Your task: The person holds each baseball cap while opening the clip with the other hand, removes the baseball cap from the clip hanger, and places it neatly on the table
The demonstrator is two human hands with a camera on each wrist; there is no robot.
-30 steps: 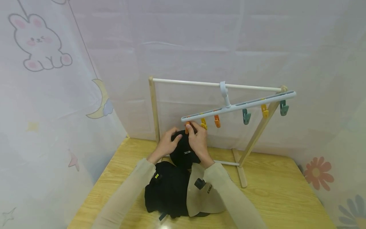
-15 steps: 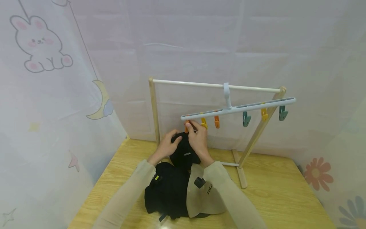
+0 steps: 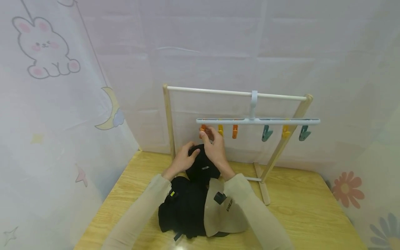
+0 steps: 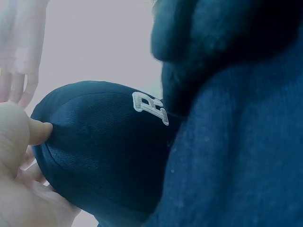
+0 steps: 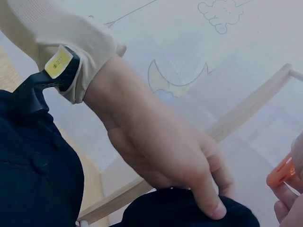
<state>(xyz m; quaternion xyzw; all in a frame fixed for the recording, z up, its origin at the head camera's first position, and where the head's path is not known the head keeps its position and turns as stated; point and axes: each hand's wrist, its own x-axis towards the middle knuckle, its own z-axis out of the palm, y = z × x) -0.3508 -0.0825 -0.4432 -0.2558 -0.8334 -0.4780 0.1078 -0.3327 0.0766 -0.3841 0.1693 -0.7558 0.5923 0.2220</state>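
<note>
My left hand [image 3: 183,158] grips the upper edge of a black cap [image 3: 200,168], thumb on the near side. In the left wrist view, a white stitched letter [image 4: 151,108] shows on the cap [image 4: 90,137]. Above it, my right hand [image 3: 214,146] pinches an orange clip [image 3: 202,128] at the left end of a pale blue clip hanger [image 3: 272,121]. That orange clip [image 5: 280,172] stands apart from the cap in the right wrist view. The hanger hangs level, its hook [image 3: 254,99] over the white rail [image 3: 209,91].
More orange, yellow and green clips [image 3: 266,133] hang along the hanger. A wooden-ended rack [image 3: 282,142] stands on the wooden table [image 3: 300,205]. Below my wrists lie a black piece of headwear [image 3: 184,208] and a beige cap [image 3: 215,215]. Printed cloth surrounds the table.
The hanger has swung from tilted to level, its right end dropping and its hook shifting right. My right hand and the orange clip have risen slightly. The left hand barely moves.
</note>
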